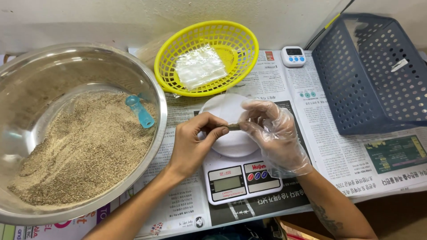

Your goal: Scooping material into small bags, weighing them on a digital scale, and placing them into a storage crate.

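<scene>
My bare left hand and my right hand, which wears a clear plastic glove, meet over the round white plate of a small kitchen scale. Between their fingertips they pinch a small clear bag with brownish powder in it, each hand holding one end. The bag is mostly hidden by the fingers. To the left stands a large steel bowl of grey-brown granular powder, with a blue plastic scoop lying in it.
A yellow mesh basket at the back holds a stack of clear plastic bags. A small white timer sits beside it. A blue-grey slotted crate lies at the right. Newspaper covers the table.
</scene>
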